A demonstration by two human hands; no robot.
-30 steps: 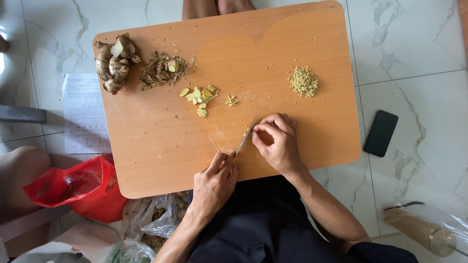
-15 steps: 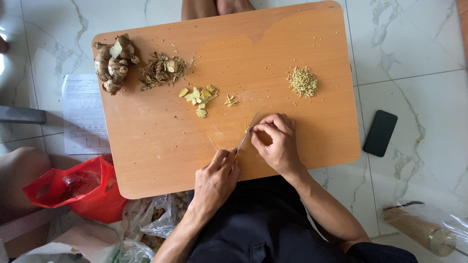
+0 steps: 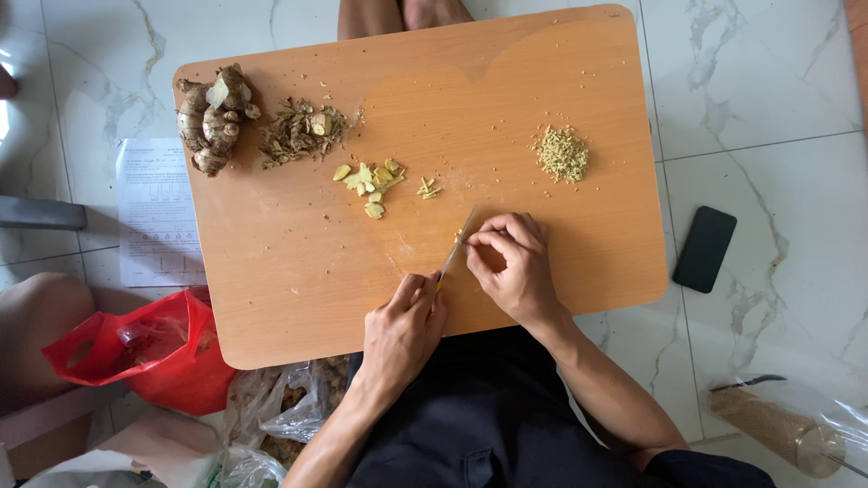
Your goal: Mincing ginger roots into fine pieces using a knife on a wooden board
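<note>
Overhead view: I see the left hand (image 3: 402,330) wrapped around the handle of a knife (image 3: 457,248), its blade angled toward the right hand (image 3: 511,267), whose fingertips pinch a small piece of ginger (image 3: 461,237) against the wooden board (image 3: 298,289). Against the views half a second and a second ago, hands and blade lie almost unchanged, so I judge the cutting mid-stroke. Sliced ginger (image 3: 371,181) lies up-board, minced ginger (image 3: 562,154) to the right.

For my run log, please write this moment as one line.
left hand: grips knife, blade on board | right hand: fingers pinch small ginger bit at blade | wooden board: ginger root, peels, slices, minced pile
</note>
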